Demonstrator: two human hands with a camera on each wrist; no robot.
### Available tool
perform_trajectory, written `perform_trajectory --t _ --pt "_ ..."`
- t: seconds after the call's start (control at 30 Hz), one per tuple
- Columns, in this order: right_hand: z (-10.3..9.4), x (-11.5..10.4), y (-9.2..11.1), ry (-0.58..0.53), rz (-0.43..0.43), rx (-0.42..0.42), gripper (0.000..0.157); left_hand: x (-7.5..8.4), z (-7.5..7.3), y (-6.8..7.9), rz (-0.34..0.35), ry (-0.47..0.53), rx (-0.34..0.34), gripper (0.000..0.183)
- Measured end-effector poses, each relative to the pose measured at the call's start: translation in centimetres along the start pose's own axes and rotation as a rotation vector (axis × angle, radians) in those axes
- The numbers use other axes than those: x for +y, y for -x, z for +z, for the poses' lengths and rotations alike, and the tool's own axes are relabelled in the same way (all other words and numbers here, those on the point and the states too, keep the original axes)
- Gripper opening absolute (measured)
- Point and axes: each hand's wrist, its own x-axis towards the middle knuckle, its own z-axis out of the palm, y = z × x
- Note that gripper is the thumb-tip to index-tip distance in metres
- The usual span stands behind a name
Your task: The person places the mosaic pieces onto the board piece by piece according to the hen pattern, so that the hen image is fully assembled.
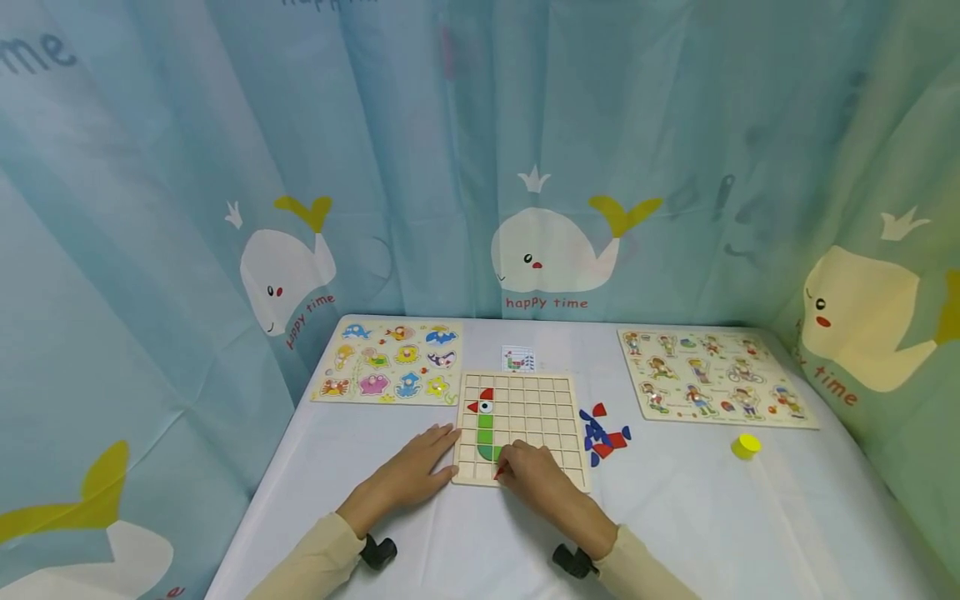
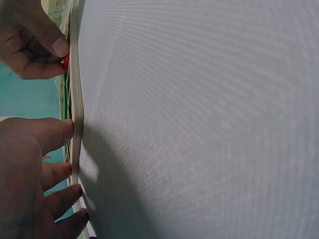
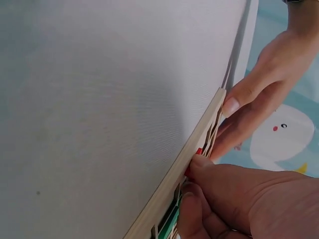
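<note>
A wooden grid board lies in front of me, holding a bird-like figure of flat pieces. The figure has a red head with an eye tile and a column of green pieces that curves at the bottom. Over the board's near rows, my right hand pinches a small red piece between thumb and fingers. The piece is mostly hidden by the fingertips. My left hand rests at the board's left edge with its fingers loosely spread, thumb near the near-left corner.
Loose blue and red pieces lie right of the board. Behind it is a small pattern card. A sea-animal puzzle stands back left, a puzzle of figures back right. A yellow cylinder sits at right.
</note>
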Motion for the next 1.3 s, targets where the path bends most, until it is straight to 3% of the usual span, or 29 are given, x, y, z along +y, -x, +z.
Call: perform_trajectory --t 0.33,0.57,0.97,1.13,1.3 --pt "0.1 -0.1 0.0 -0.048 0.012 -0.008 0.010 -0.1 0.2 -0.1 -0.015 -0.008 -0.005 0.064" --pt "0.4 -0.3 0.0 -0.006 0.014 0.037 0.011 0.0 0.2 -0.1 -0.010 -0.010 -0.003 0.064" --pt "0.2 -0.4 0.1 -0.009 0.030 0.041 0.011 0.1 0.1 -0.1 -0.002 -0.008 0.001 0.064" --pt "-0.9 0.7 0.0 -0.055 0.097 0.009 0.009 0.2 0.0 0.0 -0.005 -0.010 -0.004 0.064" --pt "-3.0 3.5 -1.0 -0.052 0.194 0.036 0.010 0.4 -0.2 0.1 -0.016 -0.005 -0.009 0.065"
